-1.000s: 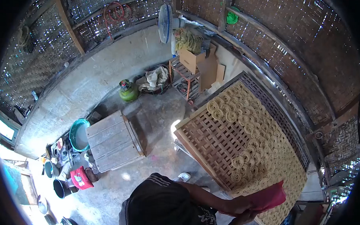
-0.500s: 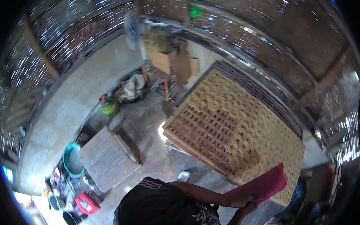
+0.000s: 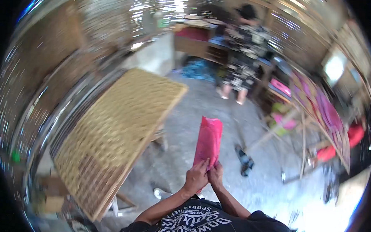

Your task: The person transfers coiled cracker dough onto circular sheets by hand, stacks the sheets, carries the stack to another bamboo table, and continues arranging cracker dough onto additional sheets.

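Observation:
A bright pink, thin, flat piece point(image 3: 209, 139), like a folded plastic bag or sheet, stands out in front of my chest. My left hand point(image 3: 196, 177) grips its lower end with the fingers closed. Beside it, my right hand point(image 3: 216, 173) pinches the same end, so the two hands almost touch. To their left is a slatted drying rack point(image 3: 94, 182) covered with many round, pale yellow pieces point(image 3: 128, 110), whose shapes are blurred by motion.
Across the room a person point(image 3: 245, 48) in patterned clothes and a dark hat stands at a wooden table point(image 3: 200, 45). On the right, a tilted rack point(image 3: 320, 104) carries purple cloth-like material. Dark sandals point(image 3: 244, 161) lie on the concrete floor point(image 3: 185, 128).
My view has swung to the right, bringing the other person and the right-hand rack into sight. The pink piece has turned with me, still in both hands, and now points away from me.

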The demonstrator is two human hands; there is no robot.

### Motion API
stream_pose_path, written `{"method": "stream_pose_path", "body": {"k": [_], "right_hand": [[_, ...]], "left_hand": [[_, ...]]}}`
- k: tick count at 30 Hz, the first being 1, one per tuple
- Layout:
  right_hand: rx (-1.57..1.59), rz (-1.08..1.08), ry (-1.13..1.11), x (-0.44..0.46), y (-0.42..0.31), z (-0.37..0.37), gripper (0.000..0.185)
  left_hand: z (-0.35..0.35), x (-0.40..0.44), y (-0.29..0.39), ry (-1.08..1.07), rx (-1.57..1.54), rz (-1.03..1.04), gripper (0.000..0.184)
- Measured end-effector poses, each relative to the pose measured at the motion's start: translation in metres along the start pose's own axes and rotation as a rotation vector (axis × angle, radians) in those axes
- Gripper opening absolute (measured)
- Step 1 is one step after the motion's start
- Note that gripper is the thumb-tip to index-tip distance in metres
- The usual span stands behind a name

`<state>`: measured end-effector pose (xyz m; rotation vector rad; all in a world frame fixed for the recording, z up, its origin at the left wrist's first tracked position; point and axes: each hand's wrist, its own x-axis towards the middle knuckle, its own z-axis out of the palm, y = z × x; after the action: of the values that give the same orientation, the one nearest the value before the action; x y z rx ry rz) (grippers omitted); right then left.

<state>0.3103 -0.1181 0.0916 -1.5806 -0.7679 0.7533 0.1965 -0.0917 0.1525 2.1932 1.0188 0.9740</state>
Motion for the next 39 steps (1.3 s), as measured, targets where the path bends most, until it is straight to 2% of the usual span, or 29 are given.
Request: {"method": "stream_pose_path", "body": {"k": [1, 4, 5, 9, 15, 21, 25, 28, 32, 36, 39], "right_hand": [[-0.139, 0.07, 0.063, -0.011, -0.013, -0.003, 0.03], [-0.132, 0.162, 0.221, -0.039, -0.02, 0.003, 0.034], [-0.146, 0.16, 0.29, -0.055, -0.023, 0.025, 0.035], [-0.163, 0.189, 0.49, -0.072, -0.016, -0.03, 0.037], [-0.234, 0.262, 0.769, -0.091, -0.027, -0.07, 0.037], [-0.194, 0.264, 0.912, -0.08, -0.015, -0.116, 0.033], [-0.222, 0.212, 1.03, -0.048, -0.003, -0.154, 0.032], [-0.278, 0.055, 1.152, -0.024, -0.028, -0.183, 0.024], [-0.197, 0.131, 1.184, 0.008, -0.069, -0.223, 0.028], [-0.211, 0.055, 1.245, 0.031, -0.098, -0.258, 0.027], [-0.115, -0.08, 1.238, 0.044, -0.098, -0.295, 0.028]], "left_hand": [[-0.001, -0.002, -0.001, -0.059, -0.027, 0.032, 0.054], [-0.012, -0.01, -0.006, -0.228, -0.075, 0.12, 0.055], [-0.032, -0.016, -0.021, -0.285, -0.088, 0.163, 0.054], [0.004, -0.013, 0.016, -0.391, -0.168, 0.313, 0.058], [0.042, -0.009, 0.048, -0.542, -0.333, 0.429, 0.054], [0.093, 0.014, 0.073, -0.658, -0.477, 0.51, 0.05], [0.13, 0.048, 0.095, -0.71, -0.546, 0.557, 0.054], [0.153, 0.079, 0.12, -0.739, -0.649, 0.598, 0.054], [0.186, 0.13, 0.154, -0.728, -0.82, 0.675, 0.055], [0.192, 0.172, 0.191, -0.853, -0.844, 0.628, 0.052], [0.207, 0.202, 0.219, -0.917, -0.902, 0.587, 0.047]]}}
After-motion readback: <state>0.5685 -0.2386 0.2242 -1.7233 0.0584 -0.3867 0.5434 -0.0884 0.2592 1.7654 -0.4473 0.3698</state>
